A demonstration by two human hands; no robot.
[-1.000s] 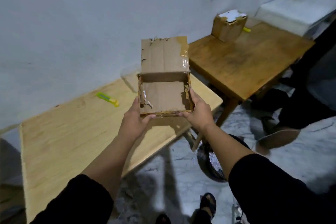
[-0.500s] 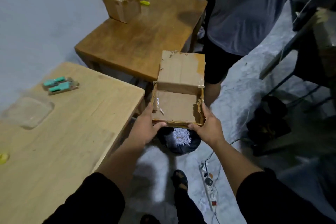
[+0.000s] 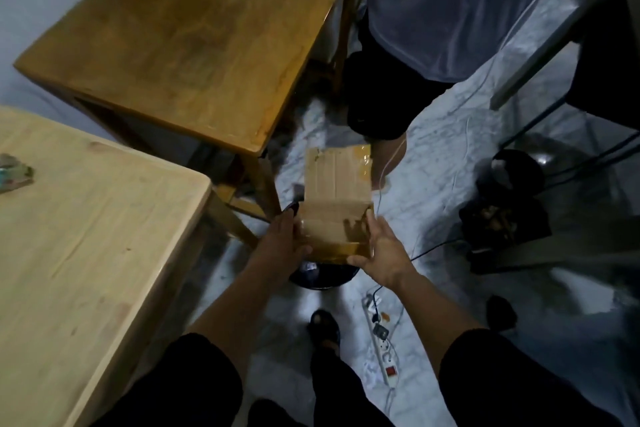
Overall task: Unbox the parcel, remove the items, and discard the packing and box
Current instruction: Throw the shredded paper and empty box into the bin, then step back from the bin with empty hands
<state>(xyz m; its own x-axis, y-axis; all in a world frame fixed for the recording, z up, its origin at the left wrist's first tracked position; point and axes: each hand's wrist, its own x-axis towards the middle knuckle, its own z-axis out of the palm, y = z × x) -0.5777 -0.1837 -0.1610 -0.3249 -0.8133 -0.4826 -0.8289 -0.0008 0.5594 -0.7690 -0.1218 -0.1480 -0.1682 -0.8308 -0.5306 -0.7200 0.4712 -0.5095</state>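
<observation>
Head view: the emptied box held over the bin

Head view shows the cardboard box (image 3: 335,218) gripped between both hands, low and just right of the near pale table (image 3: 86,236); the left hand (image 3: 282,242) clasps its left wall, the right hand (image 3: 379,251) its right wall with the thumb hooked under the near edge; each hand is closed on the box, not wide. The box is open, one flap standing up on the far side, and I can see nothing inside it; the frame is a little blurred, so small scraps cannot be ruled out. Directly beneath sits a dark round bin (image 3: 320,276) on the floor, mostly hidden by the box; something pale shows inside it. A power strip (image 3: 382,347) lies on the floor just to the right, and another person (image 3: 450,10) stands beyond, near the darker far table (image 3: 180,45).

The step in hand looks like discarding the box; the next move calls for lowering or tilting it into the bin and letting both hands go, though the box seems about as wide as the opening, so it may need folding or pressing in.
</observation>
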